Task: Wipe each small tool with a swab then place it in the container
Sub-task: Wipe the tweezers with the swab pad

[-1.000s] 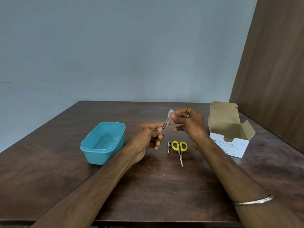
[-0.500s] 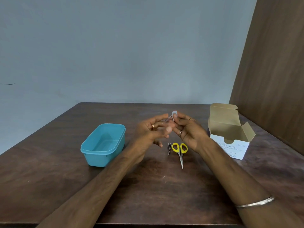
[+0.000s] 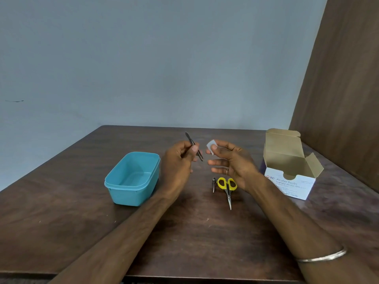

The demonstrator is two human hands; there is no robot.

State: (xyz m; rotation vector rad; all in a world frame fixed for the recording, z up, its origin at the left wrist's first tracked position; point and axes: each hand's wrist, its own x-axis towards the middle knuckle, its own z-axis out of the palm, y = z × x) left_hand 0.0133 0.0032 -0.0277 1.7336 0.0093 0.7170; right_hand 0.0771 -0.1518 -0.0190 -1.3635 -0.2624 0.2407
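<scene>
Above table, tweezers (image 3: 193, 146) steeply tilted

Dark wooden table (image 3: 194, 238) stood against pale blue-grey wall (image 3: 153, 58); brown wood-grain panel (image 3: 344, 89) ran along the right side. Silver bangle (image 3: 322, 257) sat on the wrist at lower right.

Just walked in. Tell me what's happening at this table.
A person is cleaning small tools with alcohol swabs. The left hand holds tweezers in the air; the right hand pinches a white swab just beside them, not touching. Yellow-handled scissors and another small metal tool lie on the table. Nothing shows in the blue container.
</scene>
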